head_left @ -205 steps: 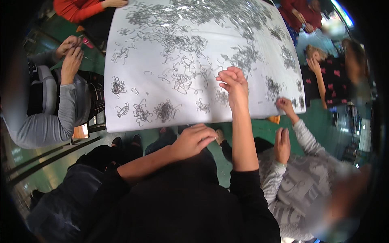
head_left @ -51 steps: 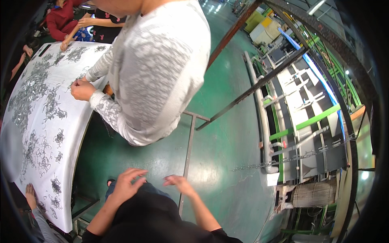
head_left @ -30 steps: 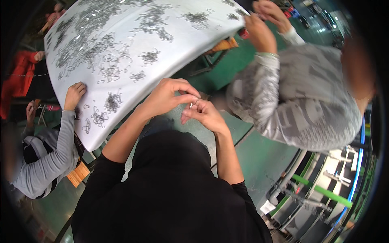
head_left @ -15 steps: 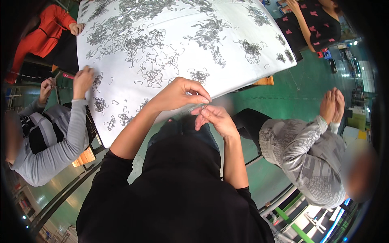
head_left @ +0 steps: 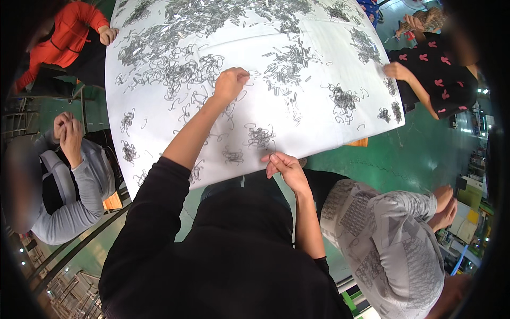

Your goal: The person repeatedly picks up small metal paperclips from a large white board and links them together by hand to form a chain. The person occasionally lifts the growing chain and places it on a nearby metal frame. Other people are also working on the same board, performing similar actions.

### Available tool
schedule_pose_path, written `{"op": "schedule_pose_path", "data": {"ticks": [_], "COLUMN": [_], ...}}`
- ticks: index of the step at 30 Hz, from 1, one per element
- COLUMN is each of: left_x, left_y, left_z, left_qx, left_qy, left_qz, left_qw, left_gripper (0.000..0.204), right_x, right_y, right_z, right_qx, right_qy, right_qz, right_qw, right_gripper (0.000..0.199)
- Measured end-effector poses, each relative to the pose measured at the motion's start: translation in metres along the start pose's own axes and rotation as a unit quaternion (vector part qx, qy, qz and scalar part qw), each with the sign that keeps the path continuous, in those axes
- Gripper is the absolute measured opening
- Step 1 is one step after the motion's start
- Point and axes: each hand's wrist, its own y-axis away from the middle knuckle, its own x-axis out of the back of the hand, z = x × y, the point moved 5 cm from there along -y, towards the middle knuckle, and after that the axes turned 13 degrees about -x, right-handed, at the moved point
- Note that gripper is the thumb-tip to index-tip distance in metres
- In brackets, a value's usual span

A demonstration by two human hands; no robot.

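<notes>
My left hand (head_left: 232, 83) reaches over the white-covered table, its fingertips pinched together beside a scatter of short dark strips (head_left: 289, 64). What those fingers hold, if anything, is too small to make out. At the table's front edge my right hand (head_left: 287, 170) pinches a thin dark curved piece (head_left: 273, 153) between thumb and forefinger. Just beyond it lies a tangled heap of dark curved, hook-like pieces (head_left: 260, 136). A smaller bundle (head_left: 232, 155) of them sits to its left. More curved pieces (head_left: 183, 72) spread left of my left hand.
The table (head_left: 313, 133) carries several separate heaps, among them one at the right (head_left: 344, 101). Co-workers stand around: a grey sleeve (head_left: 79, 186) at left, a red sleeve (head_left: 87, 16) far left, a patterned grey jacket (head_left: 382, 228) close at right, and a hand (head_left: 396, 70) at the far right edge.
My left hand has left my right hand and moved forward over the table. The right hand stays near the front edge. The left co-worker's hand has withdrawn from the table.
</notes>
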Motion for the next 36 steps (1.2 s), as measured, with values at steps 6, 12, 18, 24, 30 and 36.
{"op": "schedule_pose_path", "data": {"ticks": [6, 12, 18, 24, 30, 36], "left_x": [-0.031, -0.043, -0.072, -0.039, 0.022, 0.062], "left_y": [-0.027, -0.028, -0.034, -0.011, 0.070, 0.105], "left_z": [0.006, 0.021, 0.029, 0.042, 0.073, 0.084], "left_qx": [-0.103, -0.151, -0.272, -0.066, 0.186, 0.190], "left_qy": [-0.058, -0.087, -0.317, 0.039, 0.490, 0.484], "left_qz": [-0.035, 0.026, -0.086, -0.008, 0.045, 0.101], "left_qw": [0.992, 0.984, 0.905, 0.997, 0.850, 0.848], "left_gripper": [0.017, 0.020, 0.009, 0.013, 0.017, 0.015], "right_x": [0.035, 0.045, 0.042, 0.027, -0.012, -0.053], "right_y": [-0.019, -0.024, -0.030, -0.031, -0.033, -0.038], "right_z": [-0.013, -0.021, -0.033, -0.055, -0.086, -0.096], "right_qx": [-0.002, -0.005, -0.002, 0.033, 0.094, 0.132], "right_qy": [-0.018, -0.009, 0.007, 0.050, 0.171, 0.252], "right_qz": [0.017, 0.024, 0.019, 0.029, 0.070, 0.055], "right_qw": [1.000, 1.000, 1.000, 0.998, 0.978, 0.957], "right_gripper": [0.032, 0.032, 0.032, 0.030, 0.028, 0.027]}}
